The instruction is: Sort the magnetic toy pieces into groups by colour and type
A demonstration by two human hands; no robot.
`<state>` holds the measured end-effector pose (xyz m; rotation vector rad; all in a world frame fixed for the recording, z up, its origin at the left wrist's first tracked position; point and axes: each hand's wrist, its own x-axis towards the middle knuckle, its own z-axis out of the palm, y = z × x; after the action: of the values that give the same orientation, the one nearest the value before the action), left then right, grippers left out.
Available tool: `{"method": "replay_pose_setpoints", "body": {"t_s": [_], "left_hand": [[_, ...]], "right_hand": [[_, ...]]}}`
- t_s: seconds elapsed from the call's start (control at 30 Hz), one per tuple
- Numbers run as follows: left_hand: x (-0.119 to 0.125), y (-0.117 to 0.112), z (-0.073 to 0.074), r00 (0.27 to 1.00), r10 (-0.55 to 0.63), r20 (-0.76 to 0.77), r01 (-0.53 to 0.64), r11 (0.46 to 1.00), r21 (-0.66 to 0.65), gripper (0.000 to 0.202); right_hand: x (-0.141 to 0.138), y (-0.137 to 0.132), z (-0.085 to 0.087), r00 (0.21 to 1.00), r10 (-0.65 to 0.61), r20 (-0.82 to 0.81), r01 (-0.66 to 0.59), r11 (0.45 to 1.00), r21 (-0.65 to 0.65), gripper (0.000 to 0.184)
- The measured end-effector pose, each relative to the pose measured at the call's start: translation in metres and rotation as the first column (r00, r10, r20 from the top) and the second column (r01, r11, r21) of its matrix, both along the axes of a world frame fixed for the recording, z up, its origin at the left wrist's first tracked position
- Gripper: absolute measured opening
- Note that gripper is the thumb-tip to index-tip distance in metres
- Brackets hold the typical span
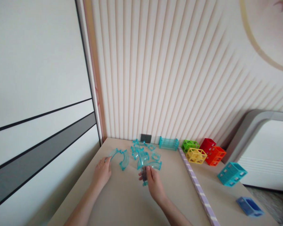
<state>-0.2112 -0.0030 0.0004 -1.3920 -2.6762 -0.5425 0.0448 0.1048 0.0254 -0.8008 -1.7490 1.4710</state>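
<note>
My left hand [102, 173] rests on the beige table [122, 201] with its fingers curled round the near end of a clear teal curved track piece [122, 158]. My right hand [153, 183] is closed on another clear teal curved track piece [143, 166], which it holds just above the tabletop. Several more teal track pieces [145, 150] lie in a loose pile just beyond both hands, near the wall.
A teal straight tube piece [168, 143] lies by the slatted wall. To the right stand green [190, 145], yellow [196, 155], red [207, 144], orange [215, 156], teal [231, 173] and blue [249, 206] lattice blocks. A purple-and-white strip [199, 188] runs down the table. A dark socket [146, 138] sits in the wall.
</note>
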Motion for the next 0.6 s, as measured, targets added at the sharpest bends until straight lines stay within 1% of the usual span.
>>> {"method": "replay_pose_setpoints", "body": {"t_s": [0.07, 0.17, 0.3, 0.43, 0.6], "left_hand": [[0.001, -0.003, 0.002, 1.000, 0.004, 0.015, -0.004, 1.000, 0.008, 0.040], [0.005, -0.009, 0.003, 0.999, -0.001, 0.047, 0.000, 1.000, 0.030, 0.040], [0.010, -0.016, 0.003, 0.994, -0.022, 0.102, 0.015, 0.997, 0.075, 0.039], [0.011, -0.023, 0.002, 0.986, -0.038, 0.163, 0.016, 0.991, 0.134, 0.036], [0.001, -0.031, 0.005, 0.964, -0.017, 0.265, -0.052, 0.966, 0.255, 0.034]], "right_hand": [[-0.029, 0.003, 0.001, 0.999, 0.022, -0.023, -0.022, 1.000, -0.007, 0.077], [-0.068, 0.005, 0.002, 0.998, 0.054, -0.031, -0.052, 0.997, 0.052, 0.074], [-0.104, 0.003, -0.002, 0.996, 0.087, -0.009, -0.085, 0.989, 0.123, 0.070], [-0.118, -0.001, -0.011, 0.997, 0.075, 0.036, -0.079, 0.988, 0.134, 0.063], [-0.118, -0.003, -0.020, 0.997, 0.034, 0.062, -0.041, 0.991, 0.127, 0.047]]}}
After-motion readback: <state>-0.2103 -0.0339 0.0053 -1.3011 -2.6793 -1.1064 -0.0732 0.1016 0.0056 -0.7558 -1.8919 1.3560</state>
